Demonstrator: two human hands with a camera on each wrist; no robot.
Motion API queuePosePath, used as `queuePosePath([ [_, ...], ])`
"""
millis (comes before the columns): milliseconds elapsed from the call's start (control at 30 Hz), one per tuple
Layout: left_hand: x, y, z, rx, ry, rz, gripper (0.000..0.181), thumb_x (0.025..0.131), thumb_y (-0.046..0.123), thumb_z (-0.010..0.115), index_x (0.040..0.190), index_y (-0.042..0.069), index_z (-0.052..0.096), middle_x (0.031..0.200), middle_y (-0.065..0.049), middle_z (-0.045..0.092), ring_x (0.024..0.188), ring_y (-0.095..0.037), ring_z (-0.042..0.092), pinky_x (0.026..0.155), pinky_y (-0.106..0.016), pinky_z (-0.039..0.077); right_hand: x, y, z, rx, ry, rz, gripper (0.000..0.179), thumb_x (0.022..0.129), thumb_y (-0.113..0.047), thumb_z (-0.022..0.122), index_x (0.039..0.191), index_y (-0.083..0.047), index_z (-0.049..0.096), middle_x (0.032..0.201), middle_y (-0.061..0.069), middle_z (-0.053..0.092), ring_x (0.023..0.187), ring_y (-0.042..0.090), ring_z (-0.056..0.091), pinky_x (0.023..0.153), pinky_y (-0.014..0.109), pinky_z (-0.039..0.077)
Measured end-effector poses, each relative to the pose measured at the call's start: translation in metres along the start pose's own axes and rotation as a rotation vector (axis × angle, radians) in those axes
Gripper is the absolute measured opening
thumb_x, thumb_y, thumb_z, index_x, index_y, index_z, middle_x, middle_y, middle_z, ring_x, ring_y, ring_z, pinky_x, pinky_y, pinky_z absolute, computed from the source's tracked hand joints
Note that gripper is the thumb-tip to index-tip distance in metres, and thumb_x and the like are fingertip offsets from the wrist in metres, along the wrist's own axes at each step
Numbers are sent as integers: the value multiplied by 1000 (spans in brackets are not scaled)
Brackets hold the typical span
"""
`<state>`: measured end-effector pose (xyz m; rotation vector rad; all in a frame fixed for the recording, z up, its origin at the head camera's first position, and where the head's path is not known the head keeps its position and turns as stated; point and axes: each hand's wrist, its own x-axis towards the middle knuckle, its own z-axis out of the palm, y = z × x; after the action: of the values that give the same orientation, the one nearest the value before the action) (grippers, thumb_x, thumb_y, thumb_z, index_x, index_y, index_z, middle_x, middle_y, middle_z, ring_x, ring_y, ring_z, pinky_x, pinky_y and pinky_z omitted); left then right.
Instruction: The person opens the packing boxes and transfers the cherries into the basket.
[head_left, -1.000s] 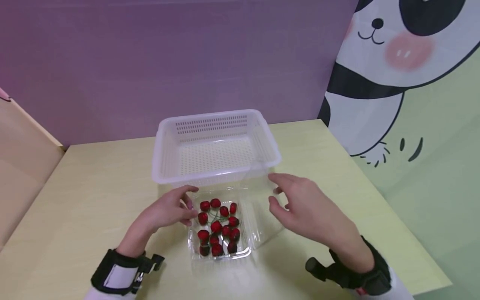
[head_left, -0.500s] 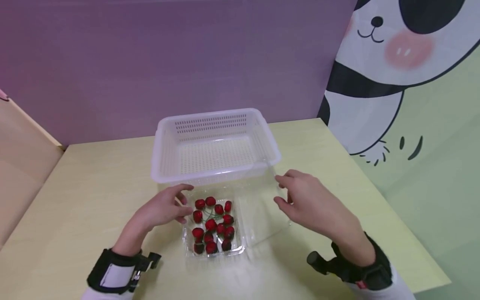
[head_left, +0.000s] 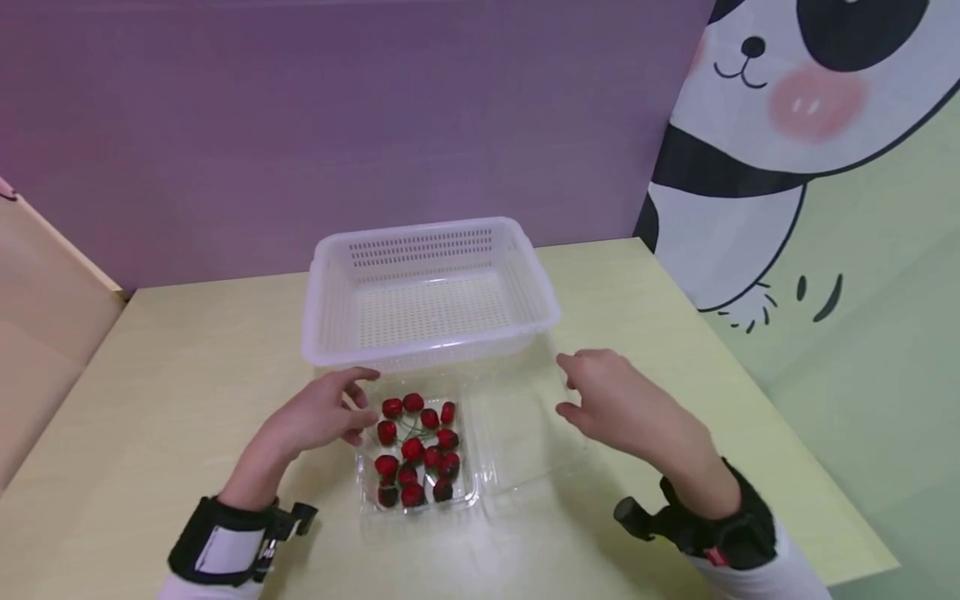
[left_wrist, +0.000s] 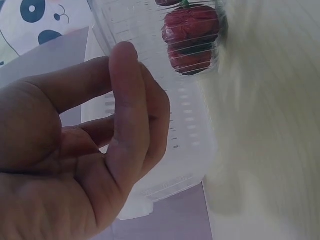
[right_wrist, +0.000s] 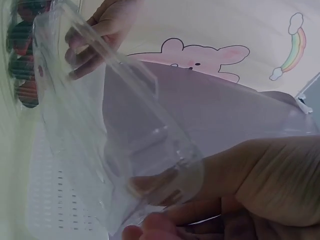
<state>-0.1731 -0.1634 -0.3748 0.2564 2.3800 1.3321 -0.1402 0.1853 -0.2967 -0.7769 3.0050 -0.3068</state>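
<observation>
Several red cherries [head_left: 412,450] with green stems lie in a clear plastic clamshell box [head_left: 471,492] on the table. At the box's left side, my left hand [head_left: 318,412] grips the rim with bent fingers; in the left wrist view a fingertip meets the clear wall. My right hand [head_left: 626,404] pinches the outer edge of the clear lid [right_wrist: 135,125], which is swung over to the right of the box. Through the plastic, the right wrist view shows my thumb [right_wrist: 155,185] against the lid.
Behind the box stands a white slotted plastic basket [head_left: 431,343] with nothing in it. The pale wooden table [head_left: 202,342] ends at a purple backdrop [head_left: 337,125]. A wall with a panda drawing [head_left: 738,233] runs along the right.
The box with the cherries has shifted a little left together with my left hand. My right hand has moved right, and the lid has come down flatter toward the table.
</observation>
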Motion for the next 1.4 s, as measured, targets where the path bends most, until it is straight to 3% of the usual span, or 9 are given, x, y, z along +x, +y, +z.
queuePosePath([
  [167, 1, -1, -1, 3, 3, -10, 57, 93, 1, 64, 143, -6, 38, 95, -17, 49, 64, -22, 63, 64, -38, 55, 3, 4, 3, 11, -125, 67, 26, 80, -10, 80, 86, -7, 55, 76, -1, 58, 73, 18, 63, 64, 26, 50],
  [367, 0, -1, -3, 5, 15, -17, 55, 93, 1, 64, 142, -6, 40, 94, -16, 49, 64, -22, 62, 64, -38, 55, 11, 12, 14, 21, -243, 78, 29, 80, -8, 79, 96, -2, 56, 73, -1, 50, 67, 15, 51, 59, 24, 43],
  [533, 0, -2, -3, 15, 19, -13, 55, 93, 1, 64, 142, -6, 40, 93, -16, 50, 64, -22, 62, 63, -38, 55, 22, 18, 27, 13, -343, 90, 57, 79, -7, 79, 126, 10, 51, 91, 7, 59, 81, 19, 57, 69, 29, 48],
  [633, 1, -2, -3, 25, 25, -9, 55, 93, 1, 64, 142, -6, 40, 93, -16, 50, 63, -21, 62, 63, -38, 55, 27, 19, 34, -3, -385, 97, 75, 79, -7, 80, 141, 9, 40, 100, 10, 61, 89, 21, 59, 73, 31, 50],
  [700, 1, -3, -3, 28, 28, -8, 55, 93, 1, 64, 142, -6, 40, 93, -16, 50, 63, -21, 62, 63, -38, 55, 29, 20, 39, -4, -396, 97, 73, 78, -6, 81, 139, 6, 43, 96, 8, 61, 87, 20, 60, 71, 31, 50],
  [833, 2, -3, -3, 29, 32, -8, 55, 93, 2, 64, 142, -6, 40, 93, -16, 50, 63, -21, 62, 63, -38, 55, 32, 21, 47, 14, -403, 92, 53, 75, -3, 83, 118, -3, 52, 81, 1, 54, 75, 18, 56, 62, 28, 46],
  [1000, 3, -4, -2, 19, 41, -9, 54, 93, 1, 64, 142, -6, 40, 93, -16, 49, 63, -21, 62, 63, -38, 55, 33, 22, 52, 17, -411, 93, 39, 76, 0, 81, 102, -6, 52, 77, 1, 51, 71, 18, 54, 58, 27, 44],
  [1400, 5, -2, 1, 14, 48, 9, 56, 94, 2, 64, 143, -7, 39, 94, -16, 50, 64, -20, 62, 63, -38, 55, 38, 21, 64, -20, -416, 83, 32, 75, 8, 72, 91, -7, 49, 74, 4, 48, 67, 18, 45, 54, 26, 37],
])
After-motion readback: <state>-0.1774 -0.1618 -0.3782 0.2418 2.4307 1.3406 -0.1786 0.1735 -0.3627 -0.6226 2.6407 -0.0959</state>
